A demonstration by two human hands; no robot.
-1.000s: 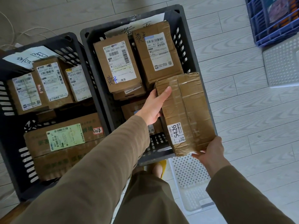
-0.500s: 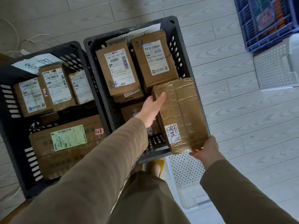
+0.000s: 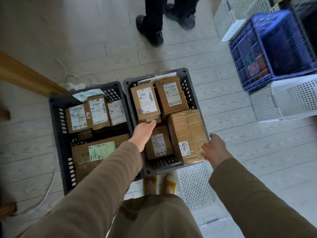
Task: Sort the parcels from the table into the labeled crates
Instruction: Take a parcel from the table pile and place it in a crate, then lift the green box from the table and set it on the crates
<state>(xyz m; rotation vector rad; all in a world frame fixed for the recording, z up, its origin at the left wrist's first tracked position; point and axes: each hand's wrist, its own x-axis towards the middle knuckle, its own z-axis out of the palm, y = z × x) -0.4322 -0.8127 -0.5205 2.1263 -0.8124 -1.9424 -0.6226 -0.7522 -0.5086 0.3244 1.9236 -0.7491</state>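
Two dark labeled crates stand side by side on the floor, both holding several cardboard parcels. The taped parcel marked 5426 (image 3: 187,134) lies in the right crate (image 3: 188,86) along its right wall. My right hand (image 3: 215,148) hovers just right of that parcel's near corner, fingers relaxed and holding nothing. My left hand (image 3: 143,134) is flat over the middle of the right crate, above a smaller labeled parcel (image 3: 158,143), and grips nothing. The left crate (image 3: 58,121) carries a handwritten paper label (image 3: 87,97) on its far rim.
Another person's dark shoes and legs (image 3: 154,26) stand beyond the crates. A blue crate (image 3: 267,54) and white perforated baskets (image 3: 291,98) sit at the right. A white perforated lid (image 3: 195,186) lies by my feet. A wooden table edge (image 3: 25,74) and cables lie left.
Both hands have let go of the 5426 parcel, which now rests in the right crate. My head has lifted, so more floor and another person's legs show.
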